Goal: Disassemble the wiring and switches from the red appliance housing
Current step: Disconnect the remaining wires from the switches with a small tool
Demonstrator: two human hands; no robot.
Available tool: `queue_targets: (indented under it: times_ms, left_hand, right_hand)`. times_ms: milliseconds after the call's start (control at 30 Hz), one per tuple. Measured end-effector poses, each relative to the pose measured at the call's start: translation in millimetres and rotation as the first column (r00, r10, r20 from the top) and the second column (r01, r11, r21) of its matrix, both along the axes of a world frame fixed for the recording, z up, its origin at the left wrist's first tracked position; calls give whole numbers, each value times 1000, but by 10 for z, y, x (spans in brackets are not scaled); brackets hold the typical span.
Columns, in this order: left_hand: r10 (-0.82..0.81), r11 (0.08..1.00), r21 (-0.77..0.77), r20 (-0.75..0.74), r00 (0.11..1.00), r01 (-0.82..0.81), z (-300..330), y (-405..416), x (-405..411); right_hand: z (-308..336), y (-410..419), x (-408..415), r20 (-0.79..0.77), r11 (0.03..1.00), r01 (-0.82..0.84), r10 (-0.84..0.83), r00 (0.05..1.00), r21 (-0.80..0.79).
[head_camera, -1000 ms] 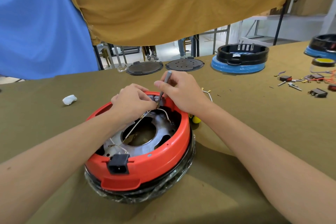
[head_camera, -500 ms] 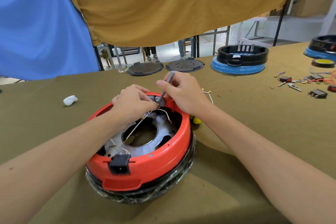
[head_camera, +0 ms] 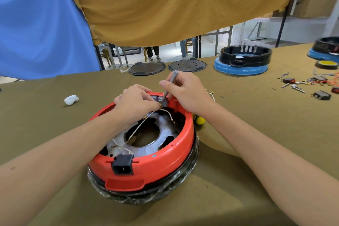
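Grey plastic is where the work sits: the right hand (head_camera: pixel 187 93) has its fingers curled round a slim grey tool (head_camera: pixel 169 86), held like a pen, with the tip set down on the small grey switch block (head_camera: pixel 161 99) at the far inner wall of the red housing (head_camera: pixel 146 167). The left hand (head_camera: pixel 135 101) has its fingers closed in a pinch at the brass terminal of a white wire (head_camera: pixel 136 130) just beside that block; whether the terminal is already free of its tab cannot be told. To do this step well, I judge the tool tip should press or lever squarely at the connector while the pinch pulls straight along the tab, not sideways, since a skewed tug could bend the tab or tear the thin wire from its crimp. The grip belongs on the metal end, not the insulation. Further out, more white leads cross the metal plate (head_camera: pixel 165 134) toward the black power socket (head_camera: pixel 122 164) at the near rim, so much wiring appears left to remove. The housing rests on a wrapped black base on the olive tabletop (head_camera: pixel 256 143), and may need steadying. Loose switches (head_camera: pixel 322 95) lie well apart to the right.
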State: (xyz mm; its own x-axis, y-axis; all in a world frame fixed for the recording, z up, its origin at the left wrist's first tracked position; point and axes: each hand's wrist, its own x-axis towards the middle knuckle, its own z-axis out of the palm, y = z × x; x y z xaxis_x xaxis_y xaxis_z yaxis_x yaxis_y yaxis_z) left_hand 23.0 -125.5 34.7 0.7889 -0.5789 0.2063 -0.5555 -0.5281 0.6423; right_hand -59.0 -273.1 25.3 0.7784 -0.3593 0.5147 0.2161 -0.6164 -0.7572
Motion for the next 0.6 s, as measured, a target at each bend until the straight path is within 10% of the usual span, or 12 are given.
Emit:
queue_targets:
  times_ms: [600]
  left_hand:
    - [-14,1000,-5,-8,1000,14,2,9,6]
  right_hand:
    - [0,30,-34,16,996,46,-44,999,-78]
